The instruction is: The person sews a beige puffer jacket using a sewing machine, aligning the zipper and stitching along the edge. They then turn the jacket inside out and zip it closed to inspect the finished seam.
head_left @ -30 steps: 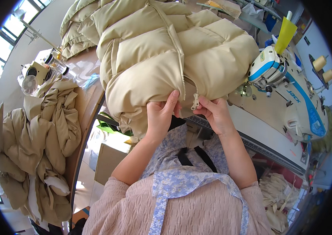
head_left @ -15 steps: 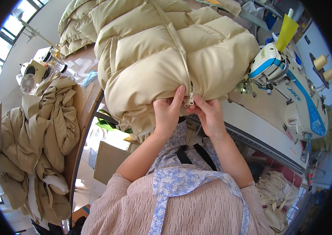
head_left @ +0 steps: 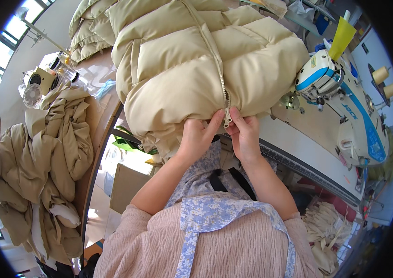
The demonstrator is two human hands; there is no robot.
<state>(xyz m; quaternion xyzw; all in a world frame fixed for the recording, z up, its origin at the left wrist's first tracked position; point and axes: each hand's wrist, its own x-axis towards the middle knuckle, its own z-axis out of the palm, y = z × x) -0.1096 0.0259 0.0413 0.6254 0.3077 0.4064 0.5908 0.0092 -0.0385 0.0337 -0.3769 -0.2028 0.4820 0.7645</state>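
Note:
A puffy beige quilted jacket point(head_left: 173, 88) lies across the tabletop in front of me, its hem toward me. The metal zipper point(head_left: 221, 76) runs down its front, with the teeth parted in a short gap just above the hem. At the bottom end hang the zipper pulls point(head_left: 227, 119), between my hands. My left hand point(head_left: 198, 136) pinches the hem just left of the zipper, thumb on top and fingers tucked under the fabric. On the other side, my right hand point(head_left: 246, 136) grips the hem edge right beside the pulls, its fingertips partly hidden.
To the right stands a white and blue sewing machine point(head_left: 358, 116), with thread cones point(head_left: 384, 81) beyond it. A heap of brown fabric pieces point(head_left: 43, 162) hangs over the left table. A small fan point(head_left: 32, 95) sits behind it. Cream fabric scraps point(head_left: 328, 224) lie low at the right.
My left thumb has come down from the fabric to beside the zipper's end. My right hand has shifted slightly, and the pulls now hang lower and show more fully.

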